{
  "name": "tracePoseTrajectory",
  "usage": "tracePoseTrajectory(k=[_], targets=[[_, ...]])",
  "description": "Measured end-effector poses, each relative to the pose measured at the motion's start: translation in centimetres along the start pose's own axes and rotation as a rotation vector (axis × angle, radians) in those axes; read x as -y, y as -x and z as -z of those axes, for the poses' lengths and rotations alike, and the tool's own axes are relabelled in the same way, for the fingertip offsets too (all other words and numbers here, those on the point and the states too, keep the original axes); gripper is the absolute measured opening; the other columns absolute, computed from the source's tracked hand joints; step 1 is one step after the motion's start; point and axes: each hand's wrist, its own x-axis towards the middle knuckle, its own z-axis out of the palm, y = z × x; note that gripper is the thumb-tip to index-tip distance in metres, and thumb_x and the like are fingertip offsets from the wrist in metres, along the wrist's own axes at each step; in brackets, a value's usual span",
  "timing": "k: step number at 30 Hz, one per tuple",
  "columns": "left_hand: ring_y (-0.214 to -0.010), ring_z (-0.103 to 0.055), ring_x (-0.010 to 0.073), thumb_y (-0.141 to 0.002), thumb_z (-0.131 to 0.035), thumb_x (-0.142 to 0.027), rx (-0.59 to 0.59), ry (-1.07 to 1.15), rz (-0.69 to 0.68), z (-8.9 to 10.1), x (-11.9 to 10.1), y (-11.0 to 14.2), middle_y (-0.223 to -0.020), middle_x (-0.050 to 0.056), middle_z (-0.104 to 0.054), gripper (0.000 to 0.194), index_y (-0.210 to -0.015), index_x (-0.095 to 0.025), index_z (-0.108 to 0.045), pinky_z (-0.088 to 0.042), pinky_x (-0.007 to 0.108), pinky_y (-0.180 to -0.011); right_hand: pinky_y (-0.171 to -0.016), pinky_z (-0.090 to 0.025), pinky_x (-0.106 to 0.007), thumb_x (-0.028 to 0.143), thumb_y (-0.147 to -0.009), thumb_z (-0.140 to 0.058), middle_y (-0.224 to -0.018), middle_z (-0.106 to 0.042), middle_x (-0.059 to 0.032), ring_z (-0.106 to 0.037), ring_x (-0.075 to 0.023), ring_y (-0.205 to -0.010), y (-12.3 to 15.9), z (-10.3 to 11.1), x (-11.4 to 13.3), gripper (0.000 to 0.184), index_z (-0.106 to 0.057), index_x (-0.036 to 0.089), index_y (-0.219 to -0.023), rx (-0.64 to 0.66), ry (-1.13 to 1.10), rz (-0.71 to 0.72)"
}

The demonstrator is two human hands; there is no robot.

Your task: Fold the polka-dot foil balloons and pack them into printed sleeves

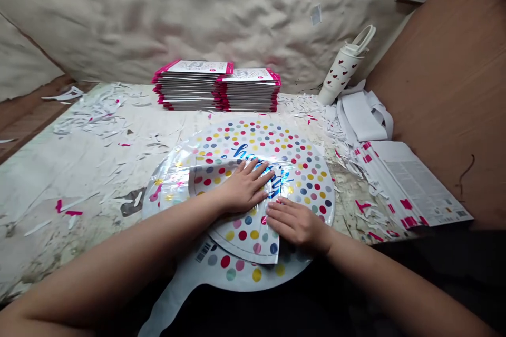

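Flat foil balloons with coloured dots and blue lettering lie on the table in front of me, a pale tail hanging over the near edge. On top is a folded dotted balloon, its curved edge toward me. My left hand presses flat on this folded piece, fingers spread. Beside it, my right hand rests on the fold's right edge with fingers stretched out. Neither hand grips anything. Part of the blue lettering is hidden under my left fingers.
Two stacks of pink-and-white packages stand by the back wall. A white tumbler with hearts leans at the back right, near a white paper roll. Flattened printed card lies at the right edge. Paper scraps litter the table.
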Motion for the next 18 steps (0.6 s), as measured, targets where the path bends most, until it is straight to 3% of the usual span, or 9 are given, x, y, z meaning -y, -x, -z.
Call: tracePoseTrajectory(k=[5,7,9,11,14,16,18], targets=[[-0.136,-0.01,0.0288,-0.091,-0.025,-0.049,0.014,-0.003,0.039,0.5,0.1,0.9,-0.149,0.008,-0.016,0.057,-0.141,-0.023,-0.021,-0.01,0.05,-0.107,-0.108,-0.024,-0.045,0.008,-0.081,-0.042,-0.115,-0.062,-0.008,-0.054,-0.0171,-0.113,0.9,0.5,0.0,0.035,-0.058,0.018,-0.111,0.088,-0.218,-0.158],[-0.137,-0.012,0.0246,-0.091,-0.025,-0.049,0.062,-0.032,0.021,1.2,1.9,2.3,-0.148,0.007,-0.018,0.057,-0.142,-0.023,-0.02,-0.009,0.046,-0.109,-0.11,-0.019,-0.045,0.007,-0.079,-0.042,-0.114,-0.063,-0.0071,-0.055,-0.0159,-0.111,0.8,0.9,-0.3,0.036,-0.06,0.02,-0.108,0.116,-0.286,-0.211],[-0.136,-0.015,0.0241,-0.091,-0.026,-0.049,0.065,-0.088,0.093,2.1,4.5,4.6,-0.147,0.006,-0.023,0.056,-0.141,-0.023,-0.022,-0.008,0.049,-0.109,-0.11,-0.018,-0.045,0.007,-0.079,-0.043,-0.113,-0.063,-0.0069,-0.055,-0.0156,-0.11,0.8,1.0,-0.6,0.036,-0.061,0.021,-0.107,0.131,-0.326,-0.243],[-0.135,-0.019,0.0278,-0.091,-0.028,-0.046,-0.017,-0.142,0.275,3.2,7.0,7.3,-0.146,0.01,-0.027,0.055,-0.139,-0.019,-0.028,-0.012,0.053,-0.107,-0.109,-0.019,-0.045,0.007,-0.078,-0.045,-0.113,-0.064,-0.0063,-0.055,-0.0159,-0.11,0.8,1.1,-0.7,0.036,-0.061,0.022,-0.107,0.132,-0.355,-0.264],[-0.127,-0.036,0.0282,-0.09,-0.034,-0.038,-0.306,-0.139,0.487,4.6,8.3,10.2,-0.138,0.015,-0.04,0.049,-0.132,-0.013,-0.04,-0.032,0.047,-0.102,-0.109,-0.019,-0.046,0.006,-0.077,-0.047,-0.115,-0.062,-0.0054,-0.054,-0.0165,-0.113,0.6,1.7,-0.8,0.04,-0.06,0.024,-0.109,0.18,-0.424,-0.318],[-0.115,-0.048,0.0246,-0.088,-0.041,-0.033,-0.479,-0.105,0.421,5.1,7.1,10.8,-0.124,0.014,-0.053,0.04,-0.121,-0.014,-0.05,-0.041,0.041,-0.096,-0.11,-0.016,-0.048,0.004,-0.076,-0.046,-0.122,-0.058,-0.0047,-0.049,-0.0163,-0.118,0.2,2.4,-0.9,0.048,-0.056,0.026,-0.117,0.286,-0.492,-0.349],[-0.106,-0.054,0.0216,-0.084,-0.048,-0.026,-0.562,-0.059,0.234,5.5,4.6,10.8,-0.113,0.01,-0.06,0.03,-0.112,-0.017,-0.056,-0.044,0.038,-0.092,-0.11,-0.013,-0.048,0.003,-0.076,-0.043,-0.129,-0.052,-0.0034,-0.044,-0.016,-0.122,-0.2,3.2,-1.1,0.053,-0.051,0.027,-0.123,0.4,-0.55,-0.352]])
